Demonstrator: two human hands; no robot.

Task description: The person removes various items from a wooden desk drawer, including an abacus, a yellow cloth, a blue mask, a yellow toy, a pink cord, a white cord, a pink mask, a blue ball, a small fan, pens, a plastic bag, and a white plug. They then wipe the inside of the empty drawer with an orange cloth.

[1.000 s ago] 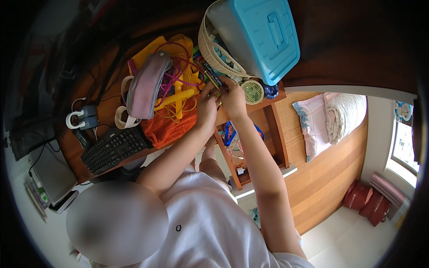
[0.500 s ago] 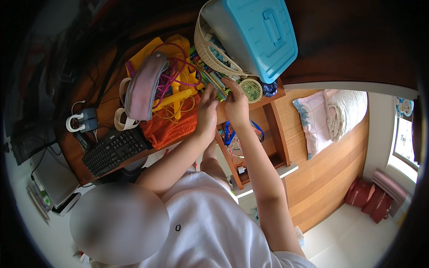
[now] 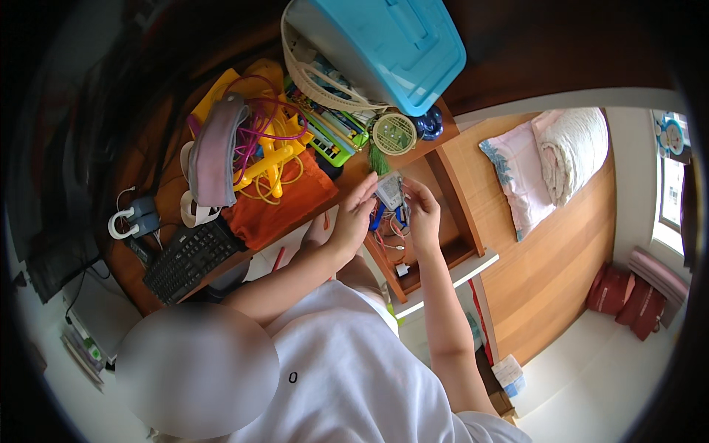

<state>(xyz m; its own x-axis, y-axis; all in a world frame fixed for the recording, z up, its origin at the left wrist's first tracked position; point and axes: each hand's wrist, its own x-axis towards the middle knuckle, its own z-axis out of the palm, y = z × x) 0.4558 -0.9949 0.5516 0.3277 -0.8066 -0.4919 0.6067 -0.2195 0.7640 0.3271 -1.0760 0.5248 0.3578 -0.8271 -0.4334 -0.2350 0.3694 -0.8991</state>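
Observation:
Above the open drawer (image 3: 464, 221), a flat grey-white rectangular piece (image 3: 389, 190) with small dark markings sits between my hands. My right hand (image 3: 425, 213) pinches its right edge with bent fingers. On its left side, my left hand (image 3: 356, 215) has long, straight fingers, their tips close to the edge; whether they touch cannot be made out. A green tassel (image 3: 378, 159) lies just beyond the piece, at the desk edge. Beneath the hands, the drawer contains blue straps (image 3: 378, 216), pale cables and a white plug (image 3: 402, 269).
On the desk are a green tray of pens (image 3: 332, 140), a round cream basket (image 3: 394, 134), a blue-lidded box (image 3: 413, 52), a pink pouch (image 3: 214, 151), yellow pieces with cords (image 3: 269, 166), an orange cloth (image 3: 284, 199) and a black keyboard (image 3: 193, 258). Folded bedding (image 3: 569, 155) lies at right.
Both hands have moved from the pens on the desk back toward me, over the drawer. The grey-white piece now shows between them, and the green pen tray is uncovered.

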